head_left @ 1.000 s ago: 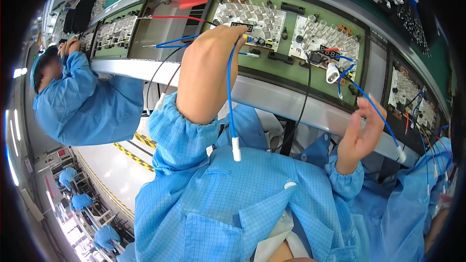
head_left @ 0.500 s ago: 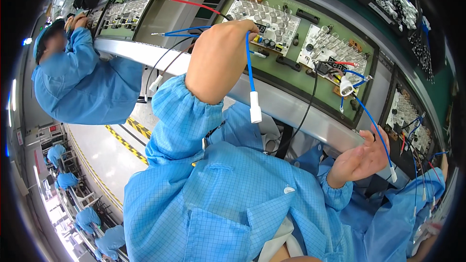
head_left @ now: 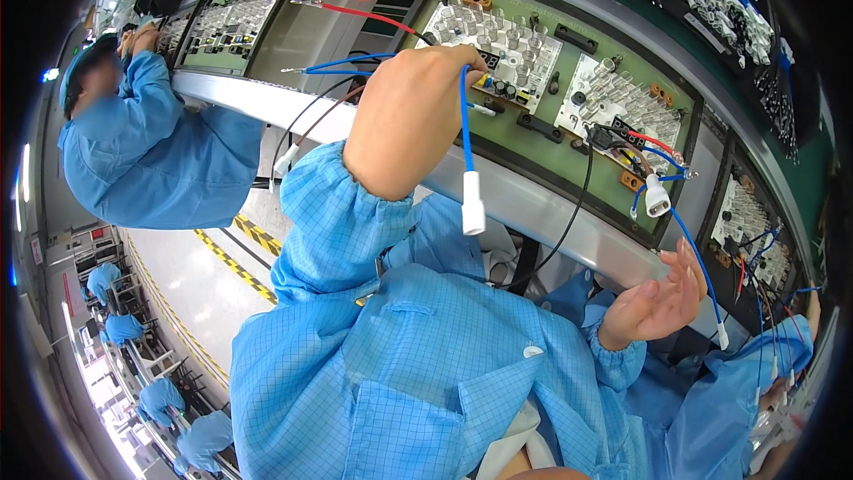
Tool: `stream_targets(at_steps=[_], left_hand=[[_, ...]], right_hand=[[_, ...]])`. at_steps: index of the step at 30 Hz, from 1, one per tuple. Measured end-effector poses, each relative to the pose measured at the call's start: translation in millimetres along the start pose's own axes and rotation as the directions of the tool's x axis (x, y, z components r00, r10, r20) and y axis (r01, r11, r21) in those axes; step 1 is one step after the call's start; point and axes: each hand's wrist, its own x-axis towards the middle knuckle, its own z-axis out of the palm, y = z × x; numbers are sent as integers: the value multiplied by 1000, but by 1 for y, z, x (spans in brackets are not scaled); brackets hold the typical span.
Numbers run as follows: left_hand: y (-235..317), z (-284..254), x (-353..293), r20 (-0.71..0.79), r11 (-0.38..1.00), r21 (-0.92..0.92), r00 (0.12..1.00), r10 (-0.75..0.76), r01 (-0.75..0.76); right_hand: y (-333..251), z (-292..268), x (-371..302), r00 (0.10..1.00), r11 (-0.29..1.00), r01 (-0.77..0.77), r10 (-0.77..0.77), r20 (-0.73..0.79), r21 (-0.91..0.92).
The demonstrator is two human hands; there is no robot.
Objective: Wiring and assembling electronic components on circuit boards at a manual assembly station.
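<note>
My left hand (head_left: pixel 409 120) is over the lower left of a green fixture tray (head_left: pixel 498 129), its fingers closed on a blue wire (head_left: pixel 466 124). A white plug (head_left: pixel 474 204) hangs from that wire. Red, blue, black and brown leads emerge behind this hand; its fingertips are partly hidden. My right hand (head_left: pixel 653 307) is open and empty, palm up with fingers loosely bent, below the tray's right end. Beside its fingers hangs another blue wire (head_left: pixel 697 253) from the right circuit board (head_left: pixel 617 111). The left circuit board (head_left: pixel 498 44) carries clear round parts and a small display.
A metal rail (head_left: pixel 560 236) runs along the line's near edge. Another tray with a board (head_left: pixel 746 222) follows on the right, with a second person's blue sleeve (head_left: pixel 737 373) close by. A co-worker (head_left: pixel 160 133) sits at the left. White connectors (head_left: pixel 720 0) lie beyond the line.
The tray and its boards have shifted slightly right. My left hand has moved a little right and down with the blue wire. My right hand's fingers have turned upward.
</note>
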Motion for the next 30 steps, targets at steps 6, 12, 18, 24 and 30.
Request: stream_targets(at_steps=[6, 12, 18, 24, 30], left_hand=[[1, 6, 3, -19, 999, 29, 999, -35, 36], [-1, 11, -1, -50, 998, 52, 998, -35, 37], [2, 8, -3, -55, 994, 4, 993, 109, -109], [5, -3, -18, -38, 997, -19, 996, 75, -76], [25, 12, -51, -178, 966, 12, 951, 255, -257]], right_hand=[[-1, 1, 1, 1000, 1000, 20, -20, 17, -9], [-7, 4, -1, 998, 998, 29, -25, 64, -54], [-13, -1, 3, 997, 997, 19, -13, 80, -77], [-11, 17, 8, 994, 995, 83, -78, 82, -60], [-10, 8, 8, 997, 993, 67, -63, 52, -94]])
